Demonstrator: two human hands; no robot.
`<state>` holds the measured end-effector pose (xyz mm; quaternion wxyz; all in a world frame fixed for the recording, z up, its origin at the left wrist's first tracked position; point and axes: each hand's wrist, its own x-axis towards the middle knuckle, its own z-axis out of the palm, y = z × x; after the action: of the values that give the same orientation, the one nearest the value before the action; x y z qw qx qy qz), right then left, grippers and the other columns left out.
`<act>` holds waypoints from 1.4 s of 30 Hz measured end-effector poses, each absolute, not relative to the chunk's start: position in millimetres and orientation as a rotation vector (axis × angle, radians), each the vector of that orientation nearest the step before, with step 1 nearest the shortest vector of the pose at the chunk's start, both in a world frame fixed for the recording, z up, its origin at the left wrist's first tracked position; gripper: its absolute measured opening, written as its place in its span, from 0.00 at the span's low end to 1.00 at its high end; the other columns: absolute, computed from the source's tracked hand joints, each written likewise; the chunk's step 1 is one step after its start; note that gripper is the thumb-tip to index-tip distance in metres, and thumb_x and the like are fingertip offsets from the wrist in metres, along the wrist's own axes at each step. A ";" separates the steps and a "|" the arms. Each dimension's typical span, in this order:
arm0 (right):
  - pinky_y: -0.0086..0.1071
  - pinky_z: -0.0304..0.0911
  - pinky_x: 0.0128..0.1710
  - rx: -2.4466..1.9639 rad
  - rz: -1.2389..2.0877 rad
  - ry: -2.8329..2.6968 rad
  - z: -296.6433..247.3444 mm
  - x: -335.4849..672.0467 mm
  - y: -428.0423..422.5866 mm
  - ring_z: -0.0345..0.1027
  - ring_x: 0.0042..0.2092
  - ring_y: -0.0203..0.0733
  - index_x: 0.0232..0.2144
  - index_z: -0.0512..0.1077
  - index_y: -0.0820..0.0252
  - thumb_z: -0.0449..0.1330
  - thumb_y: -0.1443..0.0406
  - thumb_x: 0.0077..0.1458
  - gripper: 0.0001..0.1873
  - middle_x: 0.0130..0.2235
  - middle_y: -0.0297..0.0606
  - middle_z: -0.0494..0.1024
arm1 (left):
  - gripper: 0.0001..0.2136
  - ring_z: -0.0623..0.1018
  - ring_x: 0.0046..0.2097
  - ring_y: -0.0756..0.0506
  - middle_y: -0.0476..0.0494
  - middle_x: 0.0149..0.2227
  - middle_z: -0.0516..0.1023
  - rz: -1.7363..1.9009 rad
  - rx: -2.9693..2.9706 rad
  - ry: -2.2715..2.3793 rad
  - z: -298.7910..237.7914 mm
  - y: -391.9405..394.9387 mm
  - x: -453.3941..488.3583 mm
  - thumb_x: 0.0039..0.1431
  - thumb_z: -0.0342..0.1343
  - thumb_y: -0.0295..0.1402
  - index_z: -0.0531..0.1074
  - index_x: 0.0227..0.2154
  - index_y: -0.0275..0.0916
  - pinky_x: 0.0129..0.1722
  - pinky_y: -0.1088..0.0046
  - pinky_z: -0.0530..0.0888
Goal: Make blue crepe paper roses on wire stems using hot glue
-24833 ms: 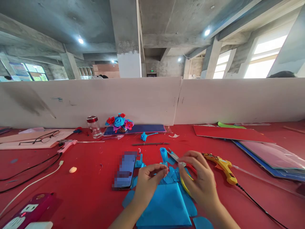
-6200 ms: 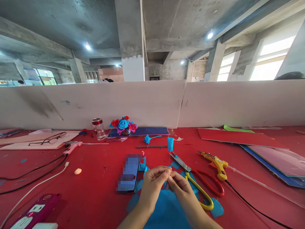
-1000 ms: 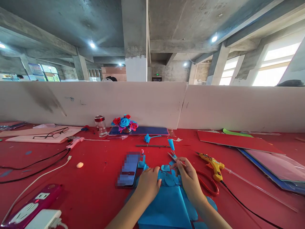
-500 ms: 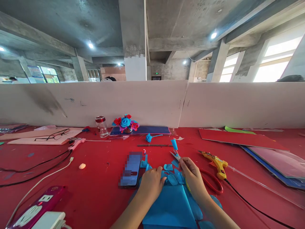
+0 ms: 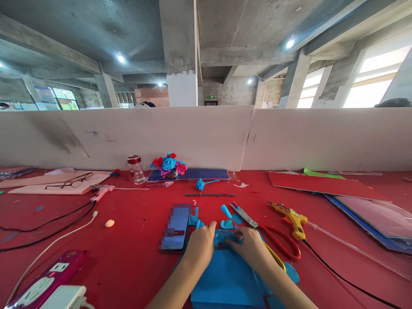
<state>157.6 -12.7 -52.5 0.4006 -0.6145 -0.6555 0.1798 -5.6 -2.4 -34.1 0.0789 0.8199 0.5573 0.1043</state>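
My left hand [image 5: 202, 243] rests at the left edge of the cut blue paper pieces [image 5: 222, 235], its fingers curled and mostly turned away. What it holds, if anything, is hidden. My right hand [image 5: 250, 245] reaches into the same pieces from the right, thumb and fingers apart and slightly blurred. Below both hands lies a stack of blue paper [image 5: 227, 279]. Just beyond my right hand are scissors [image 5: 245, 215] with a red handle, blades pointing away. A yellow loop [image 5: 277, 259] shows beside my right wrist. A small blue strip [image 5: 225, 210] lies left of the blades.
A phone [image 5: 175, 228] lies left of my hands. A yellow glue gun [image 5: 294, 221] with its cord is to the right. Farther back are a blue paper flower [image 5: 201, 184], a flower arrangement [image 5: 169, 164] and a glass jar [image 5: 137, 170]. A power strip [image 5: 53, 279] lies front left.
My right hand has come away from the scissor blades, down and left into the blue pieces. The blue strip that stood up at the blades now lies on the table.
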 end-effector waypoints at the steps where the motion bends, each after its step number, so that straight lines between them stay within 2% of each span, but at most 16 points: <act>1: 0.32 0.56 0.24 -1.581 0.421 -1.698 -53.7 157.4 -13.8 0.67 0.26 0.45 0.18 0.72 0.59 0.65 0.62 0.33 0.07 0.21 0.37 0.74 | 0.17 0.77 0.39 0.41 0.36 0.38 0.77 0.335 2.435 1.681 -33.4 -2.1 -5.9 0.59 0.43 0.24 0.63 0.51 0.38 0.35 0.69 0.71; 6: 0.34 0.58 0.28 -1.675 0.279 -1.833 -60.3 158.0 -15.6 0.69 0.30 0.49 0.21 0.72 0.60 0.59 0.68 0.39 0.02 0.26 0.43 0.76 | 0.14 0.76 0.40 0.43 0.40 0.37 0.77 0.672 2.200 1.655 -30.5 0.8 -9.0 0.54 0.52 0.26 0.68 0.45 0.39 0.37 0.71 0.70; 9: 0.34 0.58 0.29 -1.651 0.296 -1.801 -58.5 158.4 -14.1 0.69 0.30 0.48 0.21 0.73 0.61 0.55 0.71 0.42 0.06 0.25 0.44 0.77 | 0.12 0.77 0.36 0.44 0.41 0.35 0.76 0.888 1.989 1.495 -30.8 3.3 -10.1 0.56 0.48 0.27 0.69 0.42 0.38 0.31 0.73 0.72; 12: 0.32 0.57 0.26 -1.612 0.321 -1.772 -49.4 156.8 -13.8 0.67 0.26 0.43 0.23 0.74 0.60 0.55 0.67 0.45 0.07 0.24 0.40 0.76 | 0.12 0.76 0.31 0.47 0.44 0.32 0.75 0.963 1.674 1.307 -29.0 2.8 -8.9 0.56 0.46 0.27 0.68 0.42 0.37 0.23 0.76 0.73; 16: 0.27 0.48 0.16 -1.456 0.674 -1.602 -35.0 150.8 -17.0 0.56 0.17 0.33 0.27 0.75 0.62 0.55 0.56 0.48 0.15 0.20 0.34 0.72 | 0.11 0.74 0.29 0.49 0.46 0.32 0.75 0.915 1.404 1.141 -20.5 -4.1 -5.1 0.52 0.50 0.28 0.67 0.40 0.38 0.21 0.78 0.72; 19: 0.25 0.45 0.16 -1.299 0.921 -1.471 -30.6 146.8 -19.0 0.52 0.17 0.29 0.26 0.74 0.64 0.58 0.56 0.45 0.15 0.20 0.33 0.70 | 0.13 0.74 0.29 0.49 0.48 0.28 0.74 0.893 1.408 1.090 -14.7 -9.6 -2.3 0.49 0.54 0.29 0.68 0.40 0.38 0.19 0.79 0.70; 22: 0.25 0.46 0.16 -1.243 0.954 -1.384 -30.5 146.9 -18.1 0.52 0.18 0.29 0.23 0.73 0.64 0.61 0.56 0.43 0.14 0.20 0.32 0.68 | 0.13 0.73 0.27 0.50 0.48 0.29 0.73 0.920 1.415 1.085 -11.2 -11.0 -1.1 0.48 0.55 0.31 0.68 0.39 0.37 0.17 0.80 0.68; 24: 0.25 0.49 0.16 -1.238 0.926 -1.312 -30.2 149.3 -16.6 0.54 0.18 0.30 0.22 0.72 0.64 0.62 0.56 0.41 0.15 0.20 0.33 0.69 | 0.13 0.70 0.22 0.52 0.50 0.26 0.72 0.968 1.377 1.112 -8.8 -9.5 -2.6 0.49 0.55 0.33 0.68 0.38 0.37 0.15 0.82 0.63; 26: 0.25 0.49 0.16 -1.242 0.892 -1.243 -29.0 152.7 -15.3 0.55 0.19 0.30 0.21 0.72 0.63 0.62 0.54 0.40 0.16 0.20 0.32 0.69 | 0.13 0.62 0.16 0.56 0.55 0.18 0.66 1.013 1.305 1.135 -5.6 -6.7 -6.3 0.50 0.54 0.37 0.69 0.37 0.36 0.13 0.84 0.56; 29: 0.25 0.47 0.15 -1.246 0.892 -1.180 -27.2 156.6 -14.9 0.52 0.17 0.30 0.23 0.71 0.63 0.62 0.54 0.40 0.16 0.18 0.30 0.66 | 0.15 0.54 0.14 0.57 0.60 0.12 0.57 1.113 1.181 1.092 -1.3 -2.8 -13.0 0.51 0.54 0.39 0.69 0.38 0.36 0.12 0.83 0.50; 32: 0.25 0.47 0.16 -1.254 0.896 -1.162 -26.1 157.4 -16.2 0.51 0.17 0.29 0.25 0.71 0.63 0.62 0.54 0.41 0.16 0.18 0.29 0.65 | 0.19 0.53 0.14 0.59 0.59 0.18 0.63 1.234 1.100 0.981 -0.3 -1.9 -16.6 0.48 0.58 0.36 0.66 0.43 0.38 0.13 0.83 0.51; 35: 0.25 0.47 0.16 -1.255 0.872 -1.134 -24.9 156.9 -17.5 0.50 0.18 0.29 0.24 0.71 0.63 0.63 0.54 0.40 0.16 0.18 0.29 0.65 | 0.26 0.55 0.15 0.61 0.49 0.37 0.73 1.215 1.073 0.909 -2.0 -4.0 -16.4 0.48 0.57 0.31 0.60 0.52 0.45 0.15 0.81 0.55; 37: 0.25 0.46 0.16 -1.240 0.870 -1.103 -23.8 156.8 -17.8 0.49 0.18 0.29 0.23 0.71 0.63 0.63 0.55 0.40 0.16 0.17 0.29 0.64 | 0.29 0.57 0.16 0.61 0.43 0.50 0.69 1.177 1.094 0.901 -3.5 -5.9 -15.2 0.49 0.55 0.28 0.57 0.54 0.50 0.16 0.80 0.58; 39: 0.25 0.44 0.15 -1.220 0.899 -1.065 -22.7 157.0 -17.8 0.47 0.18 0.28 0.23 0.72 0.64 0.64 0.54 0.39 0.17 0.17 0.28 0.61 | 0.28 0.64 0.19 0.60 0.42 0.56 0.62 1.156 1.099 0.913 -5.0 -7.6 -13.8 0.50 0.55 0.27 0.57 0.54 0.52 0.20 0.80 0.63; 41: 0.24 0.40 0.15 -1.198 0.976 -1.022 -21.4 157.0 -17.9 0.43 0.17 0.27 0.24 0.72 0.64 0.64 0.53 0.38 0.18 0.15 0.25 0.57 | 0.26 0.73 0.31 0.54 0.42 0.59 0.59 1.113 1.095 0.906 -6.9 -8.9 -12.0 0.50 0.56 0.30 0.61 0.53 0.50 0.29 0.78 0.69; 42: 0.24 0.38 0.14 -1.189 1.021 -1.005 -20.6 156.8 -18.2 0.40 0.17 0.26 0.25 0.72 0.65 0.64 0.53 0.38 0.19 0.15 0.24 0.55 | 0.24 0.74 0.39 0.49 0.42 0.58 0.60 1.070 1.103 0.903 -8.0 -9.4 -10.9 0.49 0.58 0.31 0.64 0.52 0.48 0.35 0.76 0.69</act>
<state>156.8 -18.2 -20.6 0.5971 -0.5124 -0.4330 0.4399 -10.9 -9.4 -8.0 0.6285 0.4814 0.3940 0.4669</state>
